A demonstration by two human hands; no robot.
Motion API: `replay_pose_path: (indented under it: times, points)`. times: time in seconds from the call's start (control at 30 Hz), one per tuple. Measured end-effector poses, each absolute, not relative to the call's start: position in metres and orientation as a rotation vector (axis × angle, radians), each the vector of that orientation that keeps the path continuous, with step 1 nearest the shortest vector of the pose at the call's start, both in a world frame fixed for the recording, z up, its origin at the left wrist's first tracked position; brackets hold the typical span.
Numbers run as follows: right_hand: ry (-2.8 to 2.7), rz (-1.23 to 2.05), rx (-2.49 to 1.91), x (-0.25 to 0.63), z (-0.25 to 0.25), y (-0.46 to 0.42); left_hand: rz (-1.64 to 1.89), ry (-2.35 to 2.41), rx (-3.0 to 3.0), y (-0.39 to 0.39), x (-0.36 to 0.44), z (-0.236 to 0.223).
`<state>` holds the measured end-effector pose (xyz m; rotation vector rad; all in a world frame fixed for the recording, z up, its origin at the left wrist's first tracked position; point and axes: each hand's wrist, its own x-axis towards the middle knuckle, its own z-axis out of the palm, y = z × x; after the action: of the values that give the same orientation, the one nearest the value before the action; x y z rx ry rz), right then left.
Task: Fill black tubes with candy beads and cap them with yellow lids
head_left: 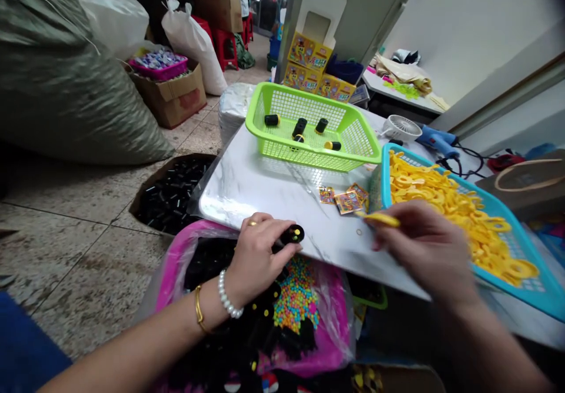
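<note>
Head view: a bulky grey-green sack [66,93] leans at the far left, and a white marbled counter [238,175] runs from the middle toward the right. On its right side sits a blue basket [541,296] heaped with yellow ring-shaped pieces [441,199]; a pink tub [170,275], lined with clear plastic, stands just off the counter's near edge, filled with black cylinders and small coloured balls [295,296]. Toward the counter's far side is a green basket [309,157] with a few black-and-yellow cylinders [299,127] lying spread inside. Above the tub's far edge, the left hand [256,252] has its fingers curled closed around one black cylinder [292,234], tilted so that its end, showing yellow-green bits, faces the camera. Blurred, the right hand [424,246] is over the counter beside the blue basket, its fingers closed in a pinch on one yellow piece [383,220], well apart from the held cylinder. Between the hands, several printed packets [348,202] lie on the counter, with a tiny ring [359,232] near them.
</note>
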<state>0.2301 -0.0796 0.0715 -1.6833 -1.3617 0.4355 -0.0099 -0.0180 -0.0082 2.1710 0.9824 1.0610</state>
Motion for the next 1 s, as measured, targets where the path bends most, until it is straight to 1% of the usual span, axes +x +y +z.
replay_pose_path:
  times: [0.07,0.13,0.23,0.37,0.43,0.57,0.73,0.9,1.0]
  points:
    - [-1.369,0.764,-1.592,0.201,0.049,-0.064,1.029,0.996,2.168,-0.017,-0.008,-0.006]
    - [-1.382,0.916,-1.562,0.183,0.030,-0.052,0.988,0.998,2.162,-0.016,-0.008,-0.005]
    - [-1.570,0.866,-1.606,0.172,0.018,-0.050,0.992,0.992,2.149,-0.016,-0.009,-0.006]
    - [-1.823,0.845,-1.533,0.176,0.025,-0.067,1.041,0.958,2.162,-0.015,-0.011,-0.009]
    - [-1.732,0.921,-1.533,0.178,0.028,-0.069,1.023,0.946,2.181,-0.014,-0.012,-0.009]
    - [-1.476,1.181,-1.528,0.177,0.031,-0.055,1.003,0.963,2.184,-0.013,-0.012,-0.010]
    - [-1.477,1.274,-1.539,0.173,0.042,-0.032,1.010,0.976,2.196,-0.014,-0.012,-0.012]
    - [-1.198,1.708,-1.548,0.170,0.042,-0.023,0.954,1.000,2.160,-0.014,-0.012,-0.013]
    - [-1.078,1.818,-1.498,0.168,0.038,-0.024,0.913,1.003,2.133,-0.013,-0.015,-0.007]
